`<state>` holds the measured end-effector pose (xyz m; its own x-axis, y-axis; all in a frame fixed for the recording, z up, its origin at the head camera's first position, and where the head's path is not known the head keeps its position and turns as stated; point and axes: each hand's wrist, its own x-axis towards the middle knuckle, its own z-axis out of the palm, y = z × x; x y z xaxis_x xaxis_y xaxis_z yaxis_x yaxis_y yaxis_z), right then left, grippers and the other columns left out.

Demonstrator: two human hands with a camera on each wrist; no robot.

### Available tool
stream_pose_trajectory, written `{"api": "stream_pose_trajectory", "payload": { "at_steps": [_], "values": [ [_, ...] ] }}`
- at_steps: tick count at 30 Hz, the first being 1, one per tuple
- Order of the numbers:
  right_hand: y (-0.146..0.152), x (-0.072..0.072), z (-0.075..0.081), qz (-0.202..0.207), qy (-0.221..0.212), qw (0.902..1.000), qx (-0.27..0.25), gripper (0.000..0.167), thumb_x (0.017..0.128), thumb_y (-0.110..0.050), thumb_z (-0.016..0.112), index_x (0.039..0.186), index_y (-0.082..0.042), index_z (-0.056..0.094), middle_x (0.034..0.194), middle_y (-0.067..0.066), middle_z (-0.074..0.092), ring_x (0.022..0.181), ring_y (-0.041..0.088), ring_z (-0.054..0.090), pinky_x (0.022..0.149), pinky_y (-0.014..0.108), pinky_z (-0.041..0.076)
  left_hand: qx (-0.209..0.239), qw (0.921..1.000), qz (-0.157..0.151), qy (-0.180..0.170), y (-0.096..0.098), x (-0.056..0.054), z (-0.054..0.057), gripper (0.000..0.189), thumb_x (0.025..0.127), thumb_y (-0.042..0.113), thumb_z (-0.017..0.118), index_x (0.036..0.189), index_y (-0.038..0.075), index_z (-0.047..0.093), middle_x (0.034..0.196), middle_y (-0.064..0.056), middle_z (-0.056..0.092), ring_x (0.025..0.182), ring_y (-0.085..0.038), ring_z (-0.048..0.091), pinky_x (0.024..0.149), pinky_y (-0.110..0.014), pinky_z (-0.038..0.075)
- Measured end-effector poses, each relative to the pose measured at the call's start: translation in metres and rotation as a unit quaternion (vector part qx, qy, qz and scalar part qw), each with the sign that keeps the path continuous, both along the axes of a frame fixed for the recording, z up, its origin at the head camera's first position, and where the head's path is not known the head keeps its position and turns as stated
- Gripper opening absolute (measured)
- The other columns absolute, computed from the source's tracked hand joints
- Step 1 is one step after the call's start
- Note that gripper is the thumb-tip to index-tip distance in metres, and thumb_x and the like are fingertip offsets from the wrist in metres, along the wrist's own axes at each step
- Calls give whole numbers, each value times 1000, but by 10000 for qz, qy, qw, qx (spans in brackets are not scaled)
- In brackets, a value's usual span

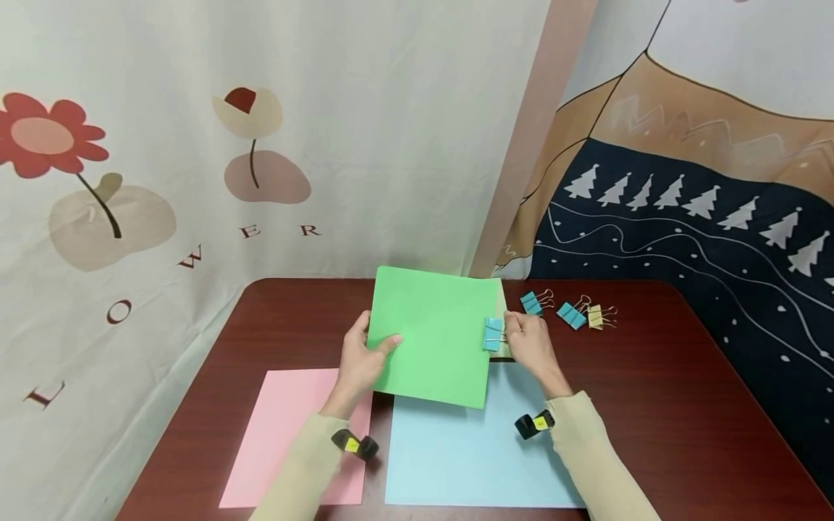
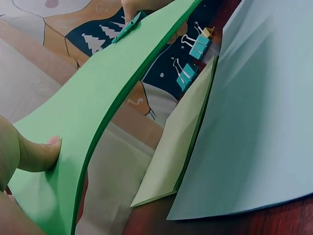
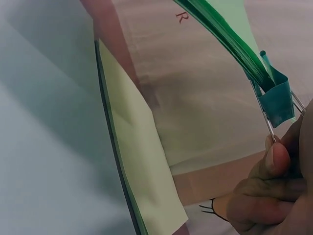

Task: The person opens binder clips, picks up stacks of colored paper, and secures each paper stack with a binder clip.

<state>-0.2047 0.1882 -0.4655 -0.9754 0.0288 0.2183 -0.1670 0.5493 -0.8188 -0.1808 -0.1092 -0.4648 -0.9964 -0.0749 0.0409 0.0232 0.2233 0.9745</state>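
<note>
A stack of bright green paper is held up, tilted, above the table. My left hand grips its left edge, the thumb lying on the top sheet and the other fingers behind. On the stack's right edge sits a blue binder clip. My right hand pinches this clip by its wire handles. In the right wrist view the clip's body straddles the edges of the green sheets, and the thumb presses one handle. From the left wrist, the green stack appears bowed, with its many edges showing.
Pale yellow-green paper lies behind the green stack, partly hidden. Blue paper and pink paper lie nearer on the dark red table. Two blue binder clips and a yellow one rest at the back right.
</note>
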Motion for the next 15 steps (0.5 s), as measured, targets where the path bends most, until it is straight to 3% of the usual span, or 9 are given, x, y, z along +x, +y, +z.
{"api": "stream_pose_trajectory", "payload": {
  "at_steps": [8, 11, 15],
  "values": [
    [-2, -1, -2, 123, -251, 9996, 53, 51, 107, -15, 43, 56, -13, 38, 48, -4, 32, 46, 13, 29, 49, 28, 28, 98, 9999, 36, -92, 5, 4, 0, 32, 93, 11, 76, 121, 13, 60, 103, -13, 73, 78, -16, 66, 71, -33, 54],
    [1, 0, -3, 286, -526, 9981, 121, 52, 110, -28, 43, 61, -11, 47, 51, 0, 44, 50, 17, 42, 53, 30, 35, 65, 9998, 61, -167, 5, 4, 0, 32, 94, 13, 76, 122, 14, 60, 102, -12, 72, 78, -15, 66, 71, -32, 54],
    [5, 1, -3, 480, -990, 9938, 166, 59, 108, -53, 41, 77, -9, 64, 66, 9, 64, 66, 21, 57, 63, 34, 42, -31, 9995, 114, -285, 3, 3, 1, 32, 94, 15, 76, 122, 15, 60, 101, -11, 71, 79, -16, 65, 72, -32, 53]
  ]
}}
